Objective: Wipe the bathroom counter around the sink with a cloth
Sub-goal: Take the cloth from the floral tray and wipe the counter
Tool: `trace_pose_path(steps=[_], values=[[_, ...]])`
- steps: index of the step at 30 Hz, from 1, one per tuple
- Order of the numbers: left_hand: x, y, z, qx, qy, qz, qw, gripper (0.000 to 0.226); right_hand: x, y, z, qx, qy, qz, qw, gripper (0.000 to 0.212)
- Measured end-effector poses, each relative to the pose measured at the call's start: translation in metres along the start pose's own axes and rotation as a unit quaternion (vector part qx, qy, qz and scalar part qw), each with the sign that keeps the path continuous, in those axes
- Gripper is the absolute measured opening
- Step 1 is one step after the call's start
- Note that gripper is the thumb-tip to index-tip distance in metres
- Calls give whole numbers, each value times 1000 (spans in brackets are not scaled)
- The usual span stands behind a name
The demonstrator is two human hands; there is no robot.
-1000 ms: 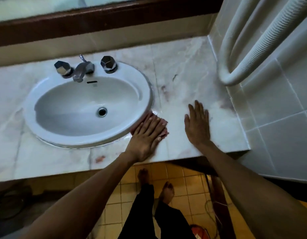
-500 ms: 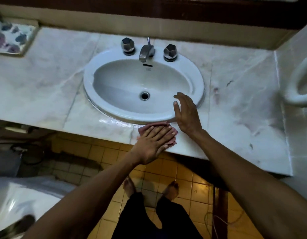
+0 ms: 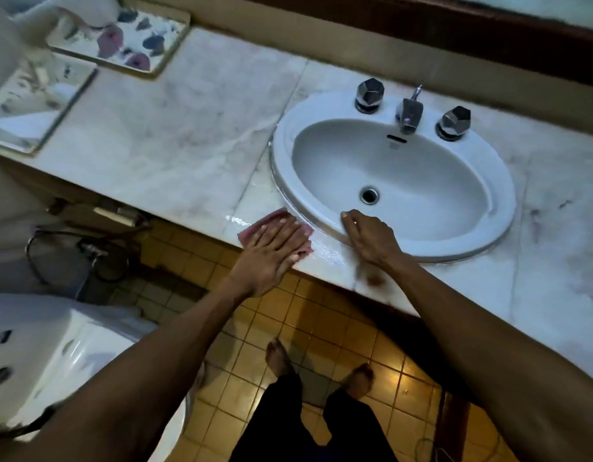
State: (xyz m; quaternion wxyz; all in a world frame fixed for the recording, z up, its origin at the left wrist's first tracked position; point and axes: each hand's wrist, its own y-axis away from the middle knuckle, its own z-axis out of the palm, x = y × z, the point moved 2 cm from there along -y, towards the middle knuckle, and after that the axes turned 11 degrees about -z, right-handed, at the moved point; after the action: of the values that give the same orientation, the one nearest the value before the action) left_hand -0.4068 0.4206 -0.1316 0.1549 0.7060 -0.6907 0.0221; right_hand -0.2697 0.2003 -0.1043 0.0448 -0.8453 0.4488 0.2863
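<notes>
Pink cloth (image 3: 277,232) lies flat on the white veined marble counter (image 3: 175,141), front edge, just left of the oval white ceramic sink (image 3: 501,208). Left hand (image 3: 271,251) presses it w/ fingers spread flat, no clamp. Right hand (image 3: 371,238) rests loosely curled on sink rim, holding nothing. Step: mid-wipe, prob. front strip. Next: sweep left across dry marble. Wet sheen beside cloth; yellow tiled floor (image 3: 335,331) below.

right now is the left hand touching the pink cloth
Touching. The head view shows the left hand lying flat on the pink cloth, fingers spread over it, pressing it onto the marble counter beside the sink.
</notes>
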Motion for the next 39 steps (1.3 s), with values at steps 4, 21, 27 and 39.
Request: trace_pose_path(steps=[4,21,27,39], values=[[-69,-27,-24,20,29,-121,992,59,-28,-24,13,7,-4,9,1000,46],[-229,1,-63,21,56,-239,969,63,-116,-111,33,127,21,-87,988,51],[-238,-42,-82,39,103,-412,904,61,-138,-167,41,116,108,-185,970,44],[-301,-37,-80,69,24,-259,963,55,-155,-320,55,27,152,-147,977,59]])
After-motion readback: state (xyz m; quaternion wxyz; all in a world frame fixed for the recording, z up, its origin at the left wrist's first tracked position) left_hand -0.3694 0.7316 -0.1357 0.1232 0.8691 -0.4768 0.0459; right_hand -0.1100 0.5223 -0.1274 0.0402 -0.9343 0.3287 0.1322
